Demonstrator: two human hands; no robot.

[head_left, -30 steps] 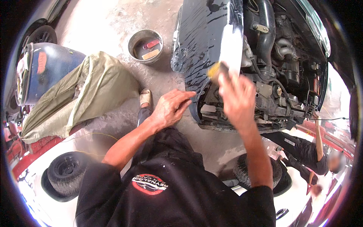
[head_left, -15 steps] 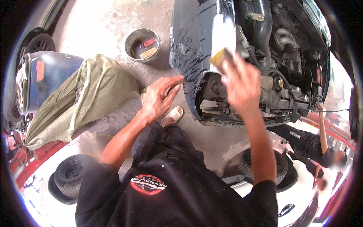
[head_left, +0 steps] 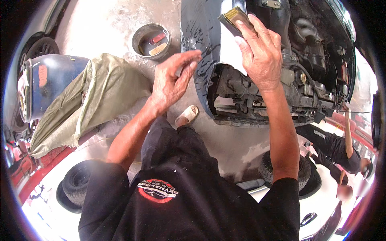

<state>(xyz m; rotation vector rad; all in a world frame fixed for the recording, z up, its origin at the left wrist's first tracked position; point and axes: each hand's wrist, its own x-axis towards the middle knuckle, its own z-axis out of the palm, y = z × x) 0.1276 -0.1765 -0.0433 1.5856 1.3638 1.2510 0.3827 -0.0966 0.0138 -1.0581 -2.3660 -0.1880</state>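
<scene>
Firmly, the fingers of the right hand (head_left: 263,60) grip a yellow-and-dark block (head_left: 236,17), which sits just ahead of their tips, over the car's dark panel (head_left: 204,24). Whether its face is pressed flat there is hard to tell. The left hand (head_left: 171,78) holds nothing visible; its fingers are outstretched together, their tips overlapping the panel's edge in view, contact unclear.

Beneath and just behind the block, a white band (head_left: 233,54) runs along the panel, either glare or a pale surface. Left of the right fingers, the panel is marked by dark, wet-looking streaks. The rubbing looks to be in progress: the block is out and in use, the streaked stretch seems unwiped, and how much is finished cannot be judged.

Ahead and left of the left fingers stands a bucket (head_left: 134,49) with a red piece (head_left: 157,38) and a tan piece (head_left: 157,49) inside. Right of the right fingers lies the exposed engine bay (head_left: 297,70). Farther left of the left fingers are a blue drum (head_left: 60,74) and a greenish cover (head_left: 98,94).
</scene>
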